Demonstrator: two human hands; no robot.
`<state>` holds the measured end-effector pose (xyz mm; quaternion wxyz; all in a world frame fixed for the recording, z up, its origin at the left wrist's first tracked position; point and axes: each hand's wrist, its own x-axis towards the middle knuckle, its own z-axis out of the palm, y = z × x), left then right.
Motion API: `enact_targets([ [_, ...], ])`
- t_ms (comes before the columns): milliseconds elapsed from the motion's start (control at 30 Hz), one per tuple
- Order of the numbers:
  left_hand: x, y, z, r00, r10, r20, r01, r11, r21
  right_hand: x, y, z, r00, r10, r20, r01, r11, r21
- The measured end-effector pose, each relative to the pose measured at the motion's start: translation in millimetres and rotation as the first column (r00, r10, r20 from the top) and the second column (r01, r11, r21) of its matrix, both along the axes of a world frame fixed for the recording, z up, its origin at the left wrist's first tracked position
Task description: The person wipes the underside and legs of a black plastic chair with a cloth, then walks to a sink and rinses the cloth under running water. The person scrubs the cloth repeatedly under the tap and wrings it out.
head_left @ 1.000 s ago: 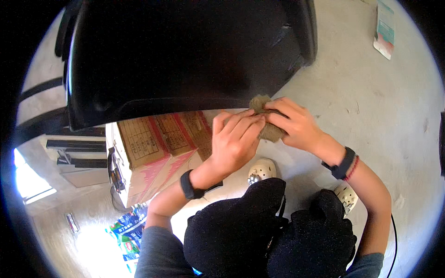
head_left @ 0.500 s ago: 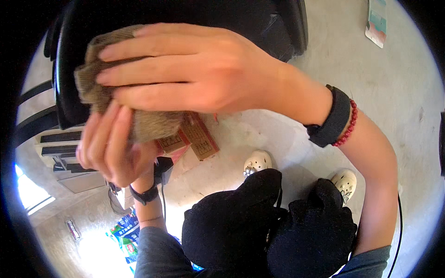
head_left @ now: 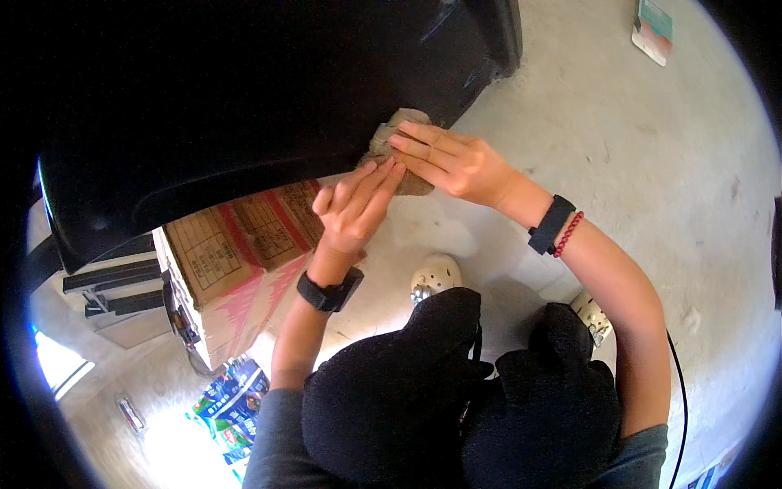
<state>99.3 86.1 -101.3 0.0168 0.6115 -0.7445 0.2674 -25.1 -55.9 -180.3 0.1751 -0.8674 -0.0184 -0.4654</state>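
A brownish-grey cloth (head_left: 381, 151) lies bunched against the lower edge of a large, smooth black panel (head_left: 244, 90); what the panel belongs to I cannot tell. My right hand (head_left: 460, 167) holds the cloth to the panel, its fingers laid over the top and pointing left. From the lower left, my left hand (head_left: 354, 208) has its fingertips on the cloth's near edge, close to the right fingertips, with its outer fingers bent. The part of the cloth under the fingers is hidden.
Below the panel stands a worn cardboard box (head_left: 236, 253) with red tape-like stripes. Blue and green packages (head_left: 232, 407) lie on the floor at lower left. A flat teal-and-white packet (head_left: 653, 31) lies far right. A black cable (head_left: 683, 407) runs beside my right arm.
Both hands and the cloth have moved right along the panel, away from its left end. More of the panel and of the cardboard box now shows.
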Motion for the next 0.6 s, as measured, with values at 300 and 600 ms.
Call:
enact_targets([
  [300,-13.5,16.3,-72.0,0.953,0.19,-0.236,-0.15,0.972,0.179,-7.1,28.6,-67.0,0.927,-0.012,-0.376,-0.041,0.99,-0.132],
  [600,-32.8,19.0,-19.6,0.927,0.229,-0.296,-0.228,0.973,0.037,-18.4,28.1,-15.0,0.99,0.006,-0.141,0.001,0.999,0.044],
])
